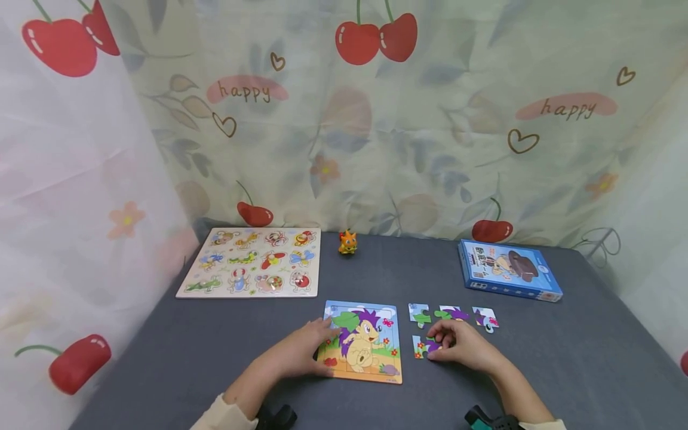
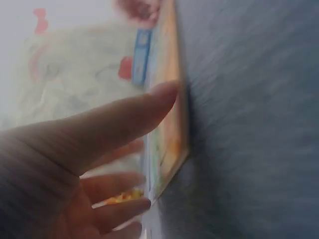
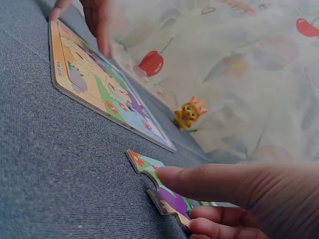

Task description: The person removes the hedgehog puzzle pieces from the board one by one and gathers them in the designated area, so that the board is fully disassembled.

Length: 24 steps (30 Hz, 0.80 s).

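Observation:
A square hedgehog puzzle board (image 1: 365,340) lies flat on the dark cloth. My left hand (image 1: 309,349) rests at its left edge, thumb at the near corner and fingers spread toward the far side. To the right, my right hand (image 1: 462,343) pinches a purple puzzle piece (image 3: 172,201) between thumb and curled fingers, low over the cloth. Against it lies a piece with red flowers (image 1: 418,348). Behind this hand are a green-leaf piece (image 1: 418,314), a green-and-purple piece (image 1: 454,312), partly covered by the hand, and a piece with a pink butterfly (image 1: 486,318).
An insect puzzle board (image 1: 249,263) lies at the back left. A small orange-yellow figurine (image 1: 347,242) stands at the back middle. At the back right is a blue box (image 1: 510,270), with a thin cord (image 1: 604,242) beyond it. Patterned curtains (image 1: 344,119) enclose the table.

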Each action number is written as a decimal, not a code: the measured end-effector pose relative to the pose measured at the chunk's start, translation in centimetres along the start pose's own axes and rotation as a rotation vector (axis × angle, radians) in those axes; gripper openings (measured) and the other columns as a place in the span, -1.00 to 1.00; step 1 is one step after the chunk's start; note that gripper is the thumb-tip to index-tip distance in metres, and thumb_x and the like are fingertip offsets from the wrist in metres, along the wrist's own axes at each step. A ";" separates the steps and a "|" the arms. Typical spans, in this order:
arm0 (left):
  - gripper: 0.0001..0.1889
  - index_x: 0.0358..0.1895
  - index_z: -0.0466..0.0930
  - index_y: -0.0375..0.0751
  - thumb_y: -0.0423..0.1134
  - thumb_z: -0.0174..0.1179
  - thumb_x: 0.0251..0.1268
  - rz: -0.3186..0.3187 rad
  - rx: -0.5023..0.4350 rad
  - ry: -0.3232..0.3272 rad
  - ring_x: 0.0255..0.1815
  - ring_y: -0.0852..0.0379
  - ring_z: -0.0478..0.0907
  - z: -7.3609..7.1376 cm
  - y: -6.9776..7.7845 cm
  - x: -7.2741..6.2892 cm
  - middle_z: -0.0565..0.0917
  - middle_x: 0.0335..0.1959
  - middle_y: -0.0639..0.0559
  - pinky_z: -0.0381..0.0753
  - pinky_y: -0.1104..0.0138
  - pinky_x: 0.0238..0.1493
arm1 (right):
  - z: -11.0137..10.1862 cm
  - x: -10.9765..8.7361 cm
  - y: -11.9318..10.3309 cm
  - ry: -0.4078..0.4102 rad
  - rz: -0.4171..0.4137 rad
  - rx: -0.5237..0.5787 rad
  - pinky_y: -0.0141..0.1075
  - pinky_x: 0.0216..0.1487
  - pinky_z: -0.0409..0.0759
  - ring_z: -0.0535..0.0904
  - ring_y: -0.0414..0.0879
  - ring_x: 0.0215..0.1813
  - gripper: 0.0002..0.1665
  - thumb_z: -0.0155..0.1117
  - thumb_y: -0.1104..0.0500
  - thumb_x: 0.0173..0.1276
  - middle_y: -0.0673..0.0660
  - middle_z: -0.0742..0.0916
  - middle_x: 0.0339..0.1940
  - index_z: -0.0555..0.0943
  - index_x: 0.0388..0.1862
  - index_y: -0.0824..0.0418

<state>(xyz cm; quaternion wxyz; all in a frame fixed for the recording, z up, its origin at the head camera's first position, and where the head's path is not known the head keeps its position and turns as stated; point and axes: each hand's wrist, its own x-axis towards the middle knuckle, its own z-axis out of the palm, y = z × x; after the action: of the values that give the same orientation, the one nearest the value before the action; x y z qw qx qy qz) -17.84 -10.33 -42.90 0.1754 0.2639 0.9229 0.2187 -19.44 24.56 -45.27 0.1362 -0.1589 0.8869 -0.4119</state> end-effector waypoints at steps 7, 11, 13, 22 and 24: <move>-0.43 0.22 0.48 0.00 -0.18 0.36 0.05 0.109 0.139 0.023 0.38 -0.19 0.25 1.2 1.5 -1.3 0.30 0.38 -0.17 0.32 0.01 0.30 | 0.0 0.3 -0.7 0.083 0.036 -0.053 -0.42 -0.52 0.36 0.38 -0.20 -0.48 -0.59 0.47 0.05 0.04 0.07 0.55 -0.45 0.60 -0.23 0.29; -0.47 0.18 0.51 0.03 -0.20 0.36 0.05 0.149 0.234 0.066 0.36 -0.15 0.29 1.8 2.2 -1.4 0.35 0.36 -0.16 0.36 0.07 0.29 | 0.4 0.8 -1.5 0.085 0.009 -0.075 -0.43 -0.52 0.36 0.37 -0.22 -0.49 -0.60 0.46 0.07 0.05 0.06 0.54 -0.45 0.59 -0.23 0.28; -0.48 0.17 0.52 0.04 -0.20 0.35 0.05 0.161 0.292 0.083 0.34 -0.14 0.32 2.0 2.5 -1.5 0.38 0.33 -0.16 0.36 0.08 0.29 | 0.7 1.2 -2.2 0.076 -0.016 -0.075 -0.43 -0.53 0.36 0.37 -0.22 -0.50 -0.61 0.45 0.08 0.06 0.07 0.55 -0.45 0.59 -0.21 0.29; -0.57 0.15 0.54 0.11 -0.18 0.26 0.16 0.118 0.332 0.090 0.27 -0.11 0.42 2.2 3.2 -1.9 0.45 0.28 -0.14 0.50 0.09 0.15 | 3.3 4.4 -5.0 0.002 -0.144 -0.083 -0.44 -0.52 0.42 0.42 -0.25 -0.50 -0.58 0.45 0.11 0.07 0.14 0.62 -0.30 0.61 -0.12 0.28; -0.59 0.14 0.55 0.10 -0.18 0.25 0.17 0.122 0.331 0.095 0.26 -0.11 0.42 2.4 3.1 -1.9 0.46 0.27 -0.15 0.50 0.08 0.15 | 4.0 5.2 -5.5 -0.024 -0.153 -0.080 -0.44 -0.53 0.43 0.43 -0.25 -0.51 -0.57 0.45 0.10 0.07 0.14 0.62 -0.29 0.61 -0.11 0.27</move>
<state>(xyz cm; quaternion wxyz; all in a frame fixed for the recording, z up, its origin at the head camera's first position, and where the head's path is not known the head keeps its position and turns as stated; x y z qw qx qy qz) -14.01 -8.27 -42.97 0.0722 0.3341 0.9358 0.0863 -21.76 16.46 -44.08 0.1085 -0.2364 0.8862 -0.3834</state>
